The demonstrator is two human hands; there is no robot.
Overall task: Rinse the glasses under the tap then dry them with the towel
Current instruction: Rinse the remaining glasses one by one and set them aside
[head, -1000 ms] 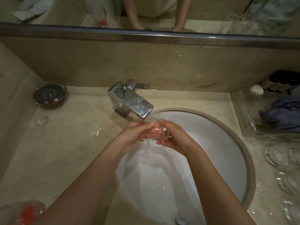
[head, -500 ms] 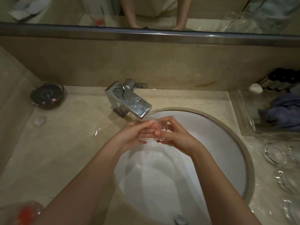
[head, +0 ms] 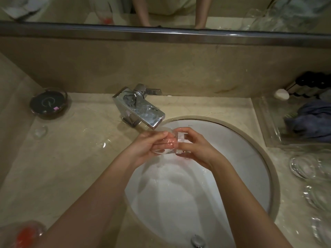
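A clear glass (head: 179,140) lies sideways over the white sink basin (head: 241,158), just below the spout of the chrome tap (head: 141,111). My left hand (head: 148,145) has its fingers inside or around the glass's open end. My right hand (head: 200,149) grips its thick base from the right. Water wets the basin below. A blue-grey towel (head: 311,120) lies crumpled in a clear tray (head: 268,126) at the right.
Several clear glasses (head: 304,167) stand on the wet counter at the right edge. A glass with red content (head: 25,233) sits at the lower left. A dark round dish (head: 48,102) is at the back left. A mirror runs along the top.
Both hands have turned the glass a little under the spout; my right fingers now wrap its base more fully. The hands stay in the same place over the basin.
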